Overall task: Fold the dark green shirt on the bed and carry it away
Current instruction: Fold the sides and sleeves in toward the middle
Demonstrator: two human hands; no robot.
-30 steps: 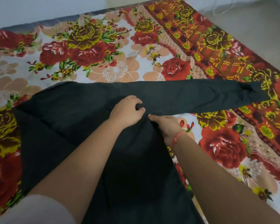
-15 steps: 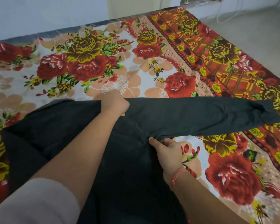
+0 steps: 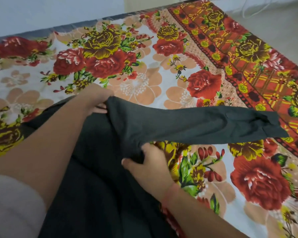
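— Count?
— One shirt (image 3: 100,177), dark green, spread on one bed (image 3: 144,79) under a floral sheet. Two hands. One sleeve (image 3: 205,124) stretched out, away to the right of both sets of fingers, cuff lying on the sheet's red border.
— Left hand (image 3: 95,100)?
— Fingers (image 3: 100,109) pinched on the shirt's top edge, right at the shoulder where the sleeve starts; cloth lifted a little just beyond the fingertips.
— Right hand (image 3: 150,167)?
— Clenched on the shirt at the underarm, just below the sleeve, fabric bunched between thumb and fingers (image 3: 147,148). Red thread (image 3: 169,194) round that wrist.
— Rest of the shirt?
— Body lying flat, running from between the two grips back toward the near edge, under both forearms.
— Containers?
— None seen. Only pale floor (image 3: 273,23) beyond the bed's far right corner and a wall (image 3: 50,12) behind.
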